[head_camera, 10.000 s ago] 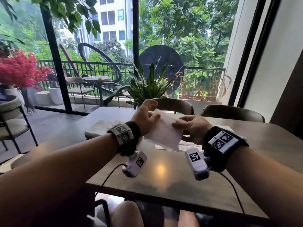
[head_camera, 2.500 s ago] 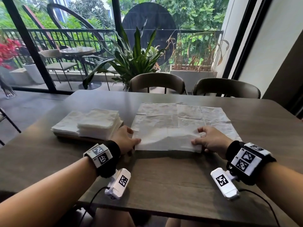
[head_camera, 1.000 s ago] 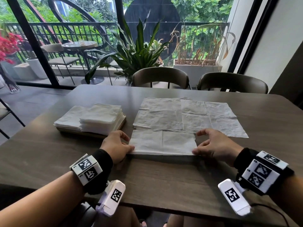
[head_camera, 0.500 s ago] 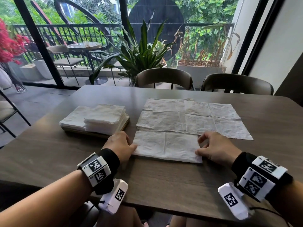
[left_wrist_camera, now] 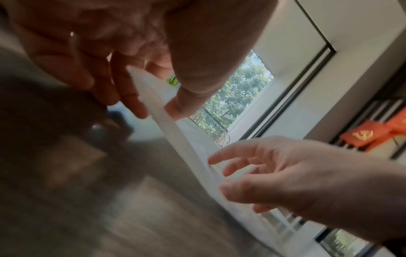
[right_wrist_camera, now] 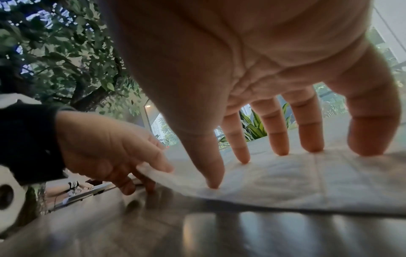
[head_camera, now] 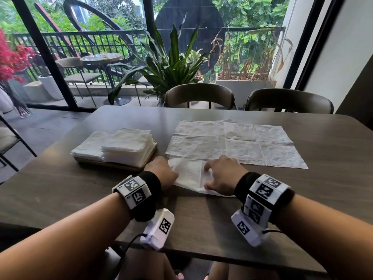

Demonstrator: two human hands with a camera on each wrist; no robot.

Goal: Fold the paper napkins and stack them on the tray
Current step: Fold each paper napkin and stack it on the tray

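A white napkin point(head_camera: 189, 175), folded into a strip, lies at the near edge of the table between my hands. My left hand point(head_camera: 170, 171) pinches its left end between thumb and fingers point(left_wrist_camera: 175, 106) and holds that end a little off the table. My right hand point(head_camera: 219, 174) is spread over the strip's middle, with straight fingertips point(right_wrist_camera: 281, 151) pressing the napkin point(right_wrist_camera: 285, 175) down. Left of my hands stands a wooden tray point(head_camera: 113, 166) that carries a stack of folded napkins point(head_camera: 125, 147).
Several unfolded napkins point(head_camera: 242, 144) lie spread flat just behind the strip, out to the right. Two chairs point(head_camera: 199, 96) stand at the far side of the dark table point(head_camera: 60, 188). A potted plant and glass doors are behind them.
My right hand has moved left from the strip's right end onto its middle. The left hand has gone from resting beside the left end to pinching and lifting it.
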